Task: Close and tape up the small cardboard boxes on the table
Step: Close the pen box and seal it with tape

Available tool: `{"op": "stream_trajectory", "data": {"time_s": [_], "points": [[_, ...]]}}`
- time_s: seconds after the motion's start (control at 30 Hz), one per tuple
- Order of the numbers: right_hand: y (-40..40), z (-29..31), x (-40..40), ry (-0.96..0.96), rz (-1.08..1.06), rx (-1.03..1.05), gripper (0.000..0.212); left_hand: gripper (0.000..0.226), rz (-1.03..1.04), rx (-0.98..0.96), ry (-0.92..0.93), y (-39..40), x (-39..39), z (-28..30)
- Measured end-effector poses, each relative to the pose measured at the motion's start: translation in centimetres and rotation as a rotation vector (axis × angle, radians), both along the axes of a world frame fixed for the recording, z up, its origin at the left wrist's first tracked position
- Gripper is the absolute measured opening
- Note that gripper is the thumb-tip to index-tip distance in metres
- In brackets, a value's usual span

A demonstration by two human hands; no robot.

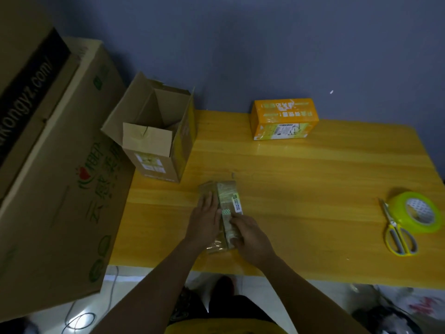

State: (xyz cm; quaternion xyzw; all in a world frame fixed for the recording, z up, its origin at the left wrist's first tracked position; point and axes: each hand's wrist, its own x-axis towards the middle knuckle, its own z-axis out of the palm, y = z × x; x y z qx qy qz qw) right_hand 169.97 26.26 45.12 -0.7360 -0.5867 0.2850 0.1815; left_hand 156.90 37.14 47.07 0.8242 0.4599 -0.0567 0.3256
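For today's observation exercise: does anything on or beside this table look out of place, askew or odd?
The open cardboard box sits askew at the table's far left corner, flaps up, still unsealed. The scissors lie against the green tape roll. Nothing is spilled or visibly damaged.

Near end of the small taped box (228, 208) under both hands; label print illegible.

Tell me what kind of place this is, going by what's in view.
Probably a home or small-shop parcel-packing corner, not a warehouse. Clues: a plain wooden table against a bare wall, a tape roll with scissors beside it, and big cartons stacked at the left.
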Motion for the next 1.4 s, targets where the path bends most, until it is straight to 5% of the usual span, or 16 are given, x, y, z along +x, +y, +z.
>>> {"op": "stream_trajectory", "data": {"time_s": [0.17,0.53,0.7,0.9,1.03,1.4], "points": [[-0.2,-0.2,-0.1,-0.011,-0.040,0.024,0.054,0.068,-0.148,0.068,0.236,0.5,-0.2,-1.1],[0.9,-0.3,-0.2,-0.068,-0.061,-0.023,0.055,0.075,-0.296,0.218,0.412,1.8,1.0,-1.3],[1.1,0.9,-0.7,-0.117,-0.089,-0.072,0.050,0.072,-0.224,0.020,0.283,2.7,1.6,0.9],[-2.2,2.6,-0.1,0.053,-0.412,0.017,0.039,0.092,-0.090,-0.030,0.098,2.4,4.0,3.1],[-5.5,3.2,2.8,0.051,-0.546,0.068,0.027,0.073,-0.222,0.132,0.089,0.8,6.5,4.0],[-15.8,4.6,20.1,0.141,-0.918,0.174,0.020,0.049,-0.477,0.079,-0.005,-8.7,24.1,6.2]]}}
